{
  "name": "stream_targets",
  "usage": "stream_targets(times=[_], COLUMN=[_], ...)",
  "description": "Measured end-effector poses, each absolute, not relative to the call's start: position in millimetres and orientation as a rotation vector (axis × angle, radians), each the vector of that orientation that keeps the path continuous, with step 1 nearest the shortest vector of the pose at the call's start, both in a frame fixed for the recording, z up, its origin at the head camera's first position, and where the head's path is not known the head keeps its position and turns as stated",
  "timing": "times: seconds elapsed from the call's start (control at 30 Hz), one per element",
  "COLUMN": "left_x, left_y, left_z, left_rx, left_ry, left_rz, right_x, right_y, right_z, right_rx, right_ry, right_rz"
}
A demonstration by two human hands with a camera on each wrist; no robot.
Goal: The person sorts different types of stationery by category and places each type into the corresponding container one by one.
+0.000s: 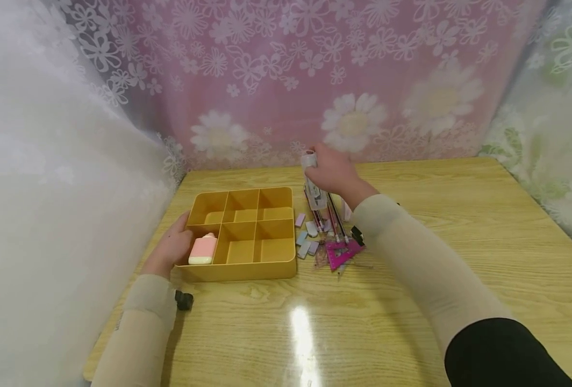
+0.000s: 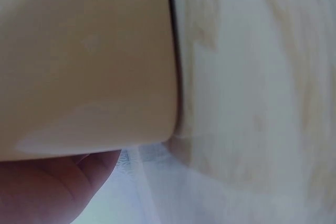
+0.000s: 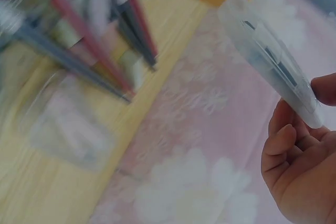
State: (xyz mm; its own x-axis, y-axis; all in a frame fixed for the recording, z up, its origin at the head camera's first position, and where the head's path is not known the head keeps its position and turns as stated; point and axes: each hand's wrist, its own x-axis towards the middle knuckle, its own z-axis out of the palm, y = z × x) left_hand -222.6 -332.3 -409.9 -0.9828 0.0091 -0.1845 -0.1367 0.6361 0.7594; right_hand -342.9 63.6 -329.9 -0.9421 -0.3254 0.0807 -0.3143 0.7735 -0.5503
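Note:
A yellow organizer box (image 1: 235, 271) with several compartments stands on the table. My left hand (image 1: 176, 244) grips its left side; in the left wrist view, fingers (image 2: 58, 187) show at the edge of the box wall (image 2: 89, 77). A pink and cream bottle-shaped item (image 1: 203, 249) lies in the front left compartment. My right hand (image 1: 333, 169) holds up a translucent white oblong case (image 1: 317, 198) with dark marks, above the pile right of the box. The right wrist view shows this case (image 3: 270, 59) pinched at one end between thumb and fingers; its exact kind is unclear.
Beside the box lie several small erasers (image 1: 304, 249), pencils (image 1: 335, 217) and a magenta set square (image 1: 339, 255). A clear packet (image 3: 71, 124) sits near the pencils in the right wrist view. A pink flowered curtain (image 1: 276, 91) hangs behind the wooden table (image 1: 247, 333).

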Motion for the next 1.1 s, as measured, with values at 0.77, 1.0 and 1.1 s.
stream_targets(times=[0.77,1.0,1.1], left_x=[-225.0,-227.0,-228.0], left_y=[-332.5,-335.3,-337.0], left_z=[-418.2,-419.1,-417.4], left_rx=[-0.128,-0.101,-0.112], left_ry=[2.701,2.712,2.725], left_rz=[1.265,1.278,1.263], right_x=[-328.3,-328.2,-330.3], right_y=[-28.6,-65.4,-79.3], right_z=[-315.5,-319.2,-319.8], right_rx=[-0.695,-0.75,-0.768], right_ry=[2.706,2.637,2.64], right_rz=[-1.278,-1.368,-1.37])
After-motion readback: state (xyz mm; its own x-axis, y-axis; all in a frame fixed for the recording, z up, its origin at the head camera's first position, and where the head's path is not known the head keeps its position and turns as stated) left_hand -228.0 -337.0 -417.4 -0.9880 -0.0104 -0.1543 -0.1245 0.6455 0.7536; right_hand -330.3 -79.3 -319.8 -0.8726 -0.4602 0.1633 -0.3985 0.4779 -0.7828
